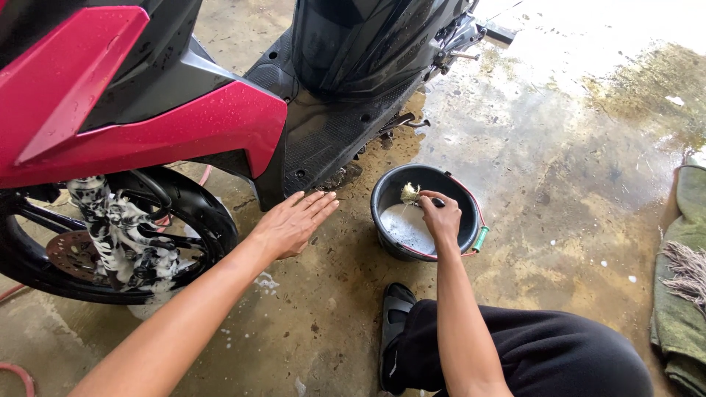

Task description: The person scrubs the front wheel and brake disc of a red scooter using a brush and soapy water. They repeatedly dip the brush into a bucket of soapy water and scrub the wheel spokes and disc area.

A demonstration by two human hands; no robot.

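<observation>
nearest the camera, a bent knee in black trousers and a foot in a black sandal rest on the wet concrete floor. from there the right hand reaches over a black bucket, its fingers closed around a pale, soapy scrub sponge held just above the foamy water inside; the bucket has a thin red wire handle with a green grip lying against its rim. the left hand is flat and fully open, fingers stretched together and holding nothing, hovering near the lower edge of the red side panel of a scooter; whether it touches the panel cannot be told. left of that hand, the front wheel stands with suds covering its fork and spokes, and a little foam lies on the floor beneath. behind the bucket, the scooter's black footboard and dark body rise. at the right edge, a green cloth with a frayed fringe lies on the floor, well apart from both hands. farther off, the floor shines with water.
</observation>
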